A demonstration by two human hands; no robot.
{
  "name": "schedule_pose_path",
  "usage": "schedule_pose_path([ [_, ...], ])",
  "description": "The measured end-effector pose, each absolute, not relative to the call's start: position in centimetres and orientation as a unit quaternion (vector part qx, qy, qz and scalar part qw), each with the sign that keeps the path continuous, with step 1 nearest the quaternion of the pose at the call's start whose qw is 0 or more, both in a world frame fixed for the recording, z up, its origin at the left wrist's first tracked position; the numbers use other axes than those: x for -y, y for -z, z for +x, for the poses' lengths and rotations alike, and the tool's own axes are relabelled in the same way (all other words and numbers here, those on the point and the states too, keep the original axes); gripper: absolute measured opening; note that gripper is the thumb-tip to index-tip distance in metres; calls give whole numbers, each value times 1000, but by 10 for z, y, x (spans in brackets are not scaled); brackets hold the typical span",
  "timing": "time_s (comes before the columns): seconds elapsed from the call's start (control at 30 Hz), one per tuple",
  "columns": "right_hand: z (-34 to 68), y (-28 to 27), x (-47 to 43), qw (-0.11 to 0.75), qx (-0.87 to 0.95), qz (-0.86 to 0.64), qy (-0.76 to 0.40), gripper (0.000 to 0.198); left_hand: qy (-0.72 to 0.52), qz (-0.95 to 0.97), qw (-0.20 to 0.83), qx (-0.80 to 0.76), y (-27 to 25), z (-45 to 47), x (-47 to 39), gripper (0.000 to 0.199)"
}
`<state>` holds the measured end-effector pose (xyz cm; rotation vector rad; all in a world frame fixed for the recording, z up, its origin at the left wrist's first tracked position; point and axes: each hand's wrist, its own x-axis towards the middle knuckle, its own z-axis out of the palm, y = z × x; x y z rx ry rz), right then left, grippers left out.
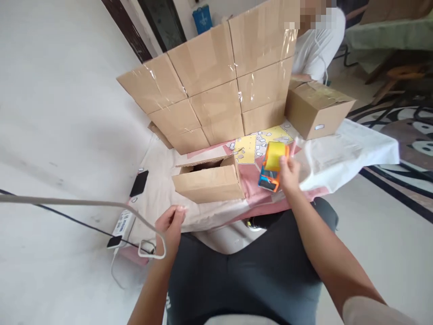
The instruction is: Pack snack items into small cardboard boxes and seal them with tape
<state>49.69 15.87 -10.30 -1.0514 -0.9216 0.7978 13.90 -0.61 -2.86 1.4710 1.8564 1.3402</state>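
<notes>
Nearest us are our dark grey trousered knees (250, 275), cut off by the lower edge. At far left a black phone (139, 183) lies on the cloth near a white power strip (123, 222), partly hidden behind a pale looping cable (149, 234). Our left hand (171, 225) hovers loosely curled, holding nothing, just before the small open brown cardboard box (209, 183), whose inside we cannot see. Behind rises a wall of taped cardboard boxes (216, 85). Our right hand (289, 174) grips the orange and blue tape dispenser with its yellowish roll (273, 166) on the pink cloth (252, 180). Beyond sits a closed brown carton (316, 108) and a person's white sleeve (318, 45).
</notes>
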Motion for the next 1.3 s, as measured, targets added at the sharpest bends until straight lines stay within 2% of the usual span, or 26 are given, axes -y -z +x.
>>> schedule_pose_path([
  [0.1, 489, 102, -171, 632, 453, -500, -381, 69, -511, 521, 261, -632, 20, 177, -11, 40],
  [0.23, 485, 77, -137, 648, 461, -574, -195, 69, -528, 523, 285, -606, 15, 192, -13, 45],
  [0.3, 464, 54, -103, 631, 562, -512, -157, 61, -515, 541, 286, -601, 14, 197, -9, 45],
  [0.4, 411, 22, -56, 528, 730, -394, -180, 49, -483, 579, 314, -578, 20, 206, -4, 43],
  [0.47, 381, 8, -39, 490, 769, -374, -169, 20, -457, 585, 343, -576, 34, 207, 0, 45],
  [0.5, 373, 5, -36, 493, 769, -371, -167, 15, -441, 582, 357, -582, 42, 203, 2, 48],
  [0.57, 373, 2, -35, 544, 731, -377, -167, 24, -404, 564, 368, -619, 56, 188, 6, 54],
  [0.6, 380, 1, -37, 571, 705, -384, -173, 24, -390, 554, 346, -649, 59, 179, 6, 54],
  [0.67, 401, -7, -40, 596, 670, -395, -199, 25, -395, 550, 227, -700, 54, 164, 2, 47],
  [0.73, 418, -20, -45, 570, 685, -384, -242, 29, -425, 581, 43, -693, 33, 157, -13, 35],
  [0.77, 422, -29, -50, 546, 704, -370, -263, 30, -436, 614, -36, -657, 20, 157, -25, 35],
  [0.8, 423, -36, -57, 523, 724, -356, -275, 31, -421, 652, -84, -626, 6, 158, -39, 46],
  [0.87, 416, -47, -78, 480, 763, -338, -272, 31, -346, 732, -88, -580, -14, 162, -68, 68],
  [0.93, 402, -49, -105, 423, 801, -344, -247, 31, -275, 788, -18, -550, -20, 164, -87, 79],
  [1.03, 379, -36, -144, 311, 842, -391, -205, 26, -244, 804, 45, -540, -10, 163, -92, 72],
  [1.1, 366, -26, -161, 238, 864, -411, -166, 22, -254, 800, 33, -543, 1, 161, -87, 65],
  [1.17, 361, -21, -173, 207, 870, -436, -97, 20, -257, 799, 21, -544, 8, 159, -82, 61],
  [1.2, 363, -21, -179, 215, 859, -463, -51, 28, -256, 798, 18, -545, 9, 158, -81, 59],
  [1.3, 395, -28, -207, 288, 759, -578, 81, 80, -260, 796, 13, -546, 10, 160, -82, 57],
])
